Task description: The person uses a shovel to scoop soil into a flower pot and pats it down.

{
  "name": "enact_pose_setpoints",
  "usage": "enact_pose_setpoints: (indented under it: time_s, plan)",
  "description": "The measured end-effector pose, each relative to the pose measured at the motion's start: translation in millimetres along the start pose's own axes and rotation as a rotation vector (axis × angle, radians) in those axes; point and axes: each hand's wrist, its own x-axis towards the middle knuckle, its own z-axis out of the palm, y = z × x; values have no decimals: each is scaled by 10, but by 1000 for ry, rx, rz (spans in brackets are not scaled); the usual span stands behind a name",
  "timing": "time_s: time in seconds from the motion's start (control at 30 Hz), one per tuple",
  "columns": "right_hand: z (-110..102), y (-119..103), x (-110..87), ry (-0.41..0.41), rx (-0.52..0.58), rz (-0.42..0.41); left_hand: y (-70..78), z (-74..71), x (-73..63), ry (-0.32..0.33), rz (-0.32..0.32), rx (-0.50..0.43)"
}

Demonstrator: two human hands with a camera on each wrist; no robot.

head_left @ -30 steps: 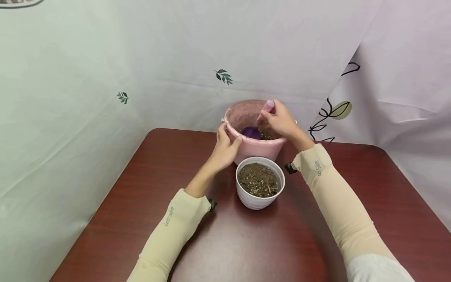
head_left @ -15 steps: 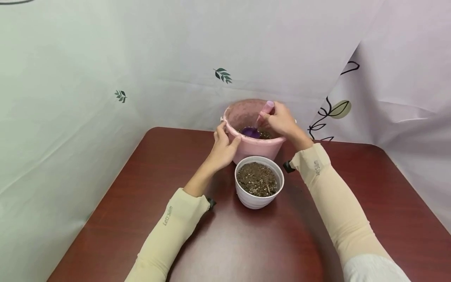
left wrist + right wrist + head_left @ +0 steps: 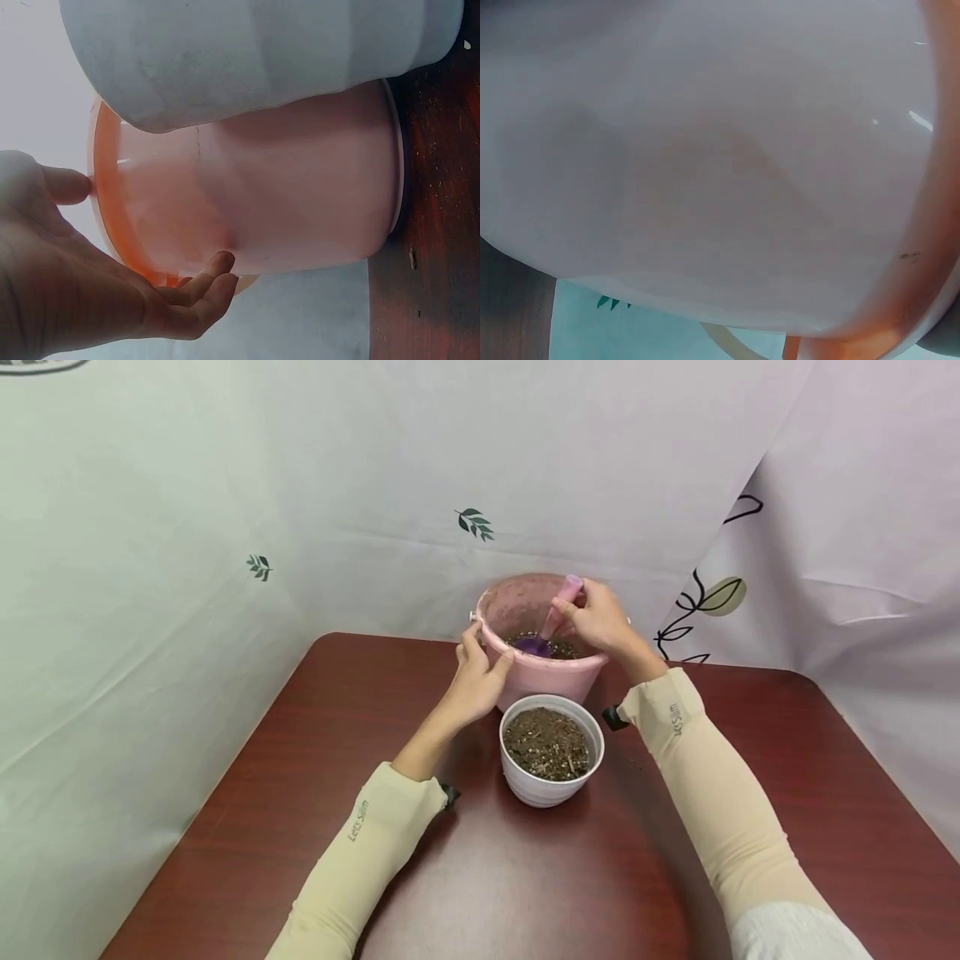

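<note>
A pink bucket (image 3: 551, 678) with dark soil inside stands toward the back of the table. My left hand (image 3: 474, 681) holds its near left rim. In the left wrist view the thumb of this hand (image 3: 90, 277) is at the bucket's rim, and the bent fingers lie along the outer wall. Inside the bucket, my right hand (image 3: 600, 620) grips the pink handle of a scoop (image 3: 552, 624), whose purple bowl is partly sunk in the soil. The bucket wall (image 3: 742, 187) fills most of the right wrist view, and the right hand is out of sight there.
Just in front of the bucket stands a white pot (image 3: 542, 791), filled with soil nearly to its rim. Dark red wood forms the tabletop (image 3: 480, 877). A pale cloth (image 3: 375, 485) with leaf prints hangs behind the table.
The scoop's bowl has tipped and sunk lower into the bucket's soil, showing less purple and more of the pink handle. The left hand still holds the rim.
</note>
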Motion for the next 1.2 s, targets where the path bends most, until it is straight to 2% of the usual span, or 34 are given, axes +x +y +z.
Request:
enact_pose_setpoints:
  time_s: [0.17,0.5,0.7,0.87,1.2]
  plan:
    - [-8,15,11,-41,166,-5,-5,20,5,-9,5,-2]
    - [-13,7,-31,-46,287,-22,-16,21,-29,0,-37,31]
    - [-92,-31,-92,1,388,-18,-22,28,-44,-4,-58,61]
    - [-186,-42,-122,63,479,34,-20,29,-33,-11,-58,68]
    - [-311,46,-162,155,742,135,-56,58,-1,-4,-51,66]
